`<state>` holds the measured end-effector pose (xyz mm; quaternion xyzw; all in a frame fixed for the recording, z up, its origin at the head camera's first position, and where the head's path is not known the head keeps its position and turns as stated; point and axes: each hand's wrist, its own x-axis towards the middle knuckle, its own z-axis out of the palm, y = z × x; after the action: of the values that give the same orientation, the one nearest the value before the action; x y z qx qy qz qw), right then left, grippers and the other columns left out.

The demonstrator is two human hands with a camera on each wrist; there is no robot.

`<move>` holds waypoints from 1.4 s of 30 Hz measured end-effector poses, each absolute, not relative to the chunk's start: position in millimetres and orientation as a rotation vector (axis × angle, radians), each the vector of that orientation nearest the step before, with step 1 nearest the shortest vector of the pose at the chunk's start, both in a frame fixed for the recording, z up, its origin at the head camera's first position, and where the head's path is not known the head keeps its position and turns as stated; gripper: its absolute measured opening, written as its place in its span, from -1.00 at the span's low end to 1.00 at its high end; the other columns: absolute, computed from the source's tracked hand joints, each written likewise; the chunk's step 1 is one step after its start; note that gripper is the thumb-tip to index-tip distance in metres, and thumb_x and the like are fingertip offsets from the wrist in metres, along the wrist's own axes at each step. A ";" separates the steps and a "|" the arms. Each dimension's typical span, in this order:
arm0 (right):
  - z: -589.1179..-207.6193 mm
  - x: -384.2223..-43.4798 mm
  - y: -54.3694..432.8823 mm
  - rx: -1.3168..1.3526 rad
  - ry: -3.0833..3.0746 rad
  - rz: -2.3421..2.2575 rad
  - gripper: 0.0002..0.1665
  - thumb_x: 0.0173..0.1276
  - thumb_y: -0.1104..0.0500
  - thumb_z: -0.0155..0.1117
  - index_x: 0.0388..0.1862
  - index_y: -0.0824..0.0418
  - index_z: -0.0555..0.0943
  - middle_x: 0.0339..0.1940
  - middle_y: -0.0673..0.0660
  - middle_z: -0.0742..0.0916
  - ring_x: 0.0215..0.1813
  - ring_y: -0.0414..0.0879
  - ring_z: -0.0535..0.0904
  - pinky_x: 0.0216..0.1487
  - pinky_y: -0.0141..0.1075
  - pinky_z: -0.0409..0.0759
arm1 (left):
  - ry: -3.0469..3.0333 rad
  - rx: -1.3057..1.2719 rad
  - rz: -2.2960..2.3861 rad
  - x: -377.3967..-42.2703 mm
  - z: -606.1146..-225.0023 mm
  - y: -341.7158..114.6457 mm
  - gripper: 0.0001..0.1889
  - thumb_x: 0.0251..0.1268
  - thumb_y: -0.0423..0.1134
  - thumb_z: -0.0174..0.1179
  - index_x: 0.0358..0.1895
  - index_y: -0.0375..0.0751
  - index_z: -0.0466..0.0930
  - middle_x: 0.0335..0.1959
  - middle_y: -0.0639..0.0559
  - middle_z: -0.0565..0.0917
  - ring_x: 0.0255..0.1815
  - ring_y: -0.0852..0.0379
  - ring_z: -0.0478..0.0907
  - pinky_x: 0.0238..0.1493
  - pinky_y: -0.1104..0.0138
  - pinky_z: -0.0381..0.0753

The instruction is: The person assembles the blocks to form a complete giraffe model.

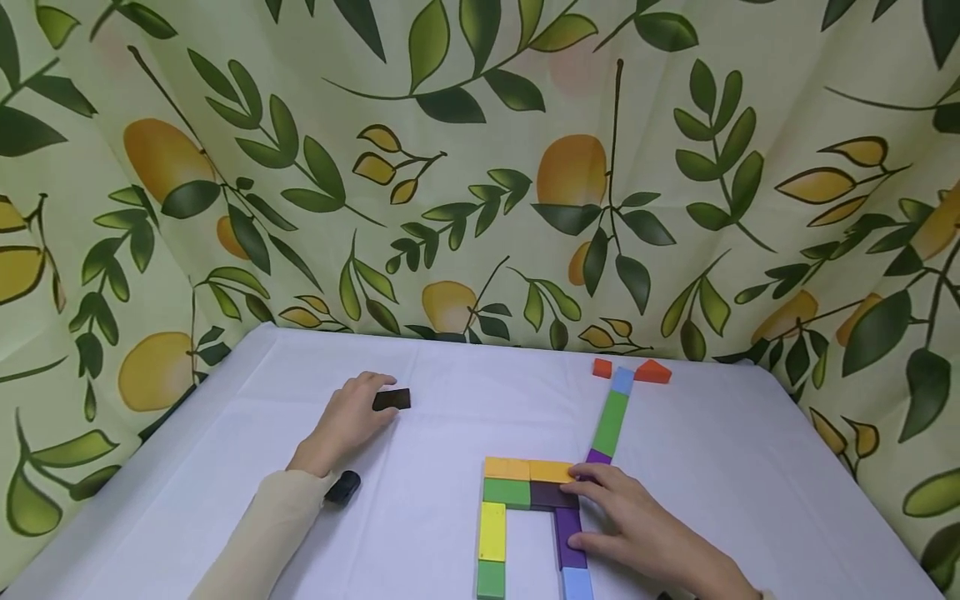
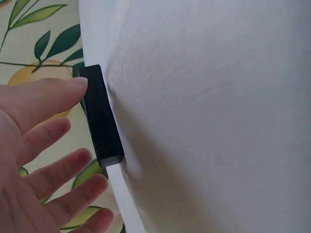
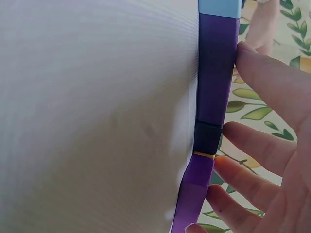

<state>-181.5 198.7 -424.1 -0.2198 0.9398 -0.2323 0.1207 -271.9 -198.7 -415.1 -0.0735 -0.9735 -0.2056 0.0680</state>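
Note:
In the head view, my left hand [image 1: 348, 417] is at a small black block [image 1: 393, 399] lying on the left part of the white table. The thumb touches one end of this black block [image 2: 103, 119] in the left wrist view; the other fingers are spread apart. My right hand [image 1: 641, 521] rests over the right side of a block arrangement, fingers spread. Its fingertips touch an orange block [image 1: 551, 472], a dark purple block [image 1: 553, 496] and an upright-running purple block [image 1: 567, 533]. From the right wrist view, the thumb meets the side of that purple block [image 3: 217, 68].
The arrangement also includes a green block [image 1: 506, 493], a yellow block [image 1: 492, 532] and a light blue block [image 1: 577, 583]. A slanted row with a long green block [image 1: 610, 425] runs toward orange-red pieces [image 1: 652, 372] near the table's back edge. Behind hangs a leaf-patterned curtain [image 1: 480, 208].

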 end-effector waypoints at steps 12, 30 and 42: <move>-422.4 -181.0 197.6 -0.652 2.727 -0.690 -0.20 0.15 -0.39 0.35 0.24 0.05 0.59 0.41 0.13 0.46 0.44 0.19 0.34 0.32 0.30 0.37 | -3.066 -0.181 -0.779 -288.2 -413.1 -205.8 -0.53 0.25 -0.25 0.34 0.23 -0.26 0.55 0.15 -0.28 0.62 0.22 -0.23 0.52 0.27 -0.12 0.42; -422.3 -180.0 197.1 -0.639 2.737 -0.674 -0.20 0.13 -0.39 0.36 0.24 0.04 0.60 0.41 0.13 0.46 0.43 0.18 0.35 0.32 0.28 0.38 | -3.089 -0.266 -0.720 -278.1 -409.1 -192.9 -0.58 0.21 -0.15 0.38 0.13 -0.16 0.63 -0.01 -0.13 0.65 -0.06 -0.02 0.55 0.06 0.03 0.52; -423.1 -180.6 198.2 -0.638 2.740 -0.675 -0.22 0.14 -0.39 0.36 0.23 0.01 0.60 0.41 0.10 0.47 0.44 0.17 0.34 0.33 0.28 0.37 | -3.090 -0.325 -0.731 -262.6 -405.2 -170.4 -0.63 0.15 -0.16 0.43 0.03 -0.14 0.67 -0.17 -0.01 0.66 -0.18 0.09 0.51 -0.02 0.14 0.51</move>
<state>-180.6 198.2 -423.1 -0.2190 0.9397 -0.2315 0.1239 -262.6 -170.4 -405.2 -0.1017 -0.9678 -0.2291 -0.0252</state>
